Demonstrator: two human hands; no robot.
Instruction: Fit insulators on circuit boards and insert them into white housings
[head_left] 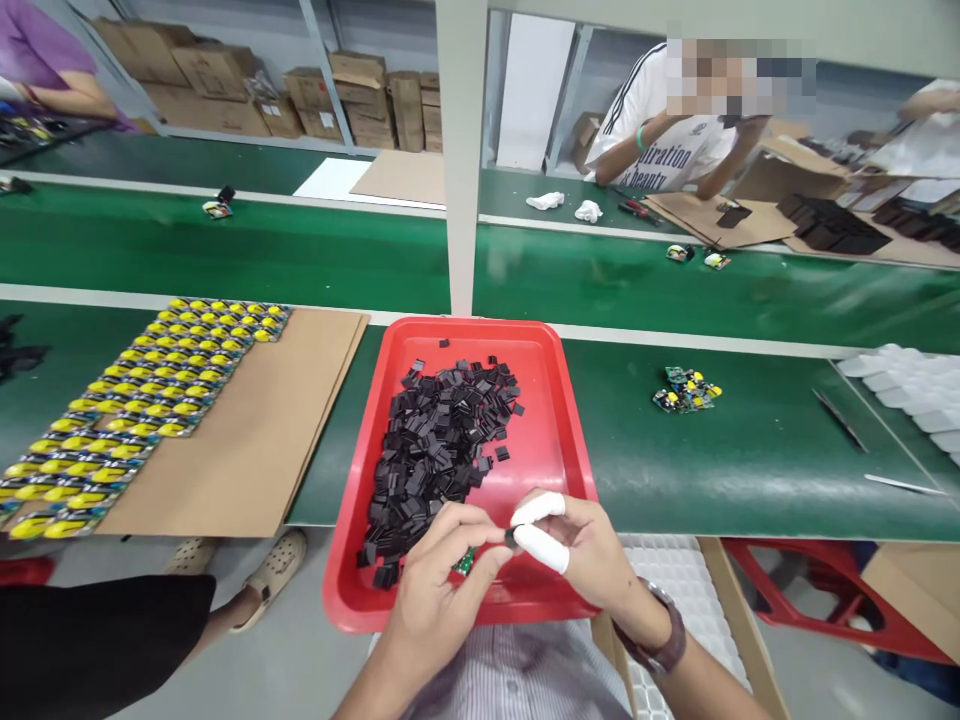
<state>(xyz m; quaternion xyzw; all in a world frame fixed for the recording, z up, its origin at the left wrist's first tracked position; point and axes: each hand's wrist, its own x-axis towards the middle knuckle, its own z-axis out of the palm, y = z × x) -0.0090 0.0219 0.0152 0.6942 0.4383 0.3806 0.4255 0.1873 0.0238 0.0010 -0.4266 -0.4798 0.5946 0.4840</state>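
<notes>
My left hand (442, 570) is curled round a small green circuit board (465, 560) over the near end of a red tray (559, 430). My right hand (577, 545), with white finger cots on thumb and forefinger, pinches a small black piece (511, 538) against that board. Both hands meet above the tray's near rim. A heap of small black square pieces (442, 440) fills the tray's left and middle.
Rows of yellow-topped circuit boards (142, 400) lie on brown cardboard (270, 430) to the left. A small pile of green boards (686, 390) and tweezers (840, 420) rest on the green bench at right. White trays (915, 390) stand far right. Another person sits across the conveyor.
</notes>
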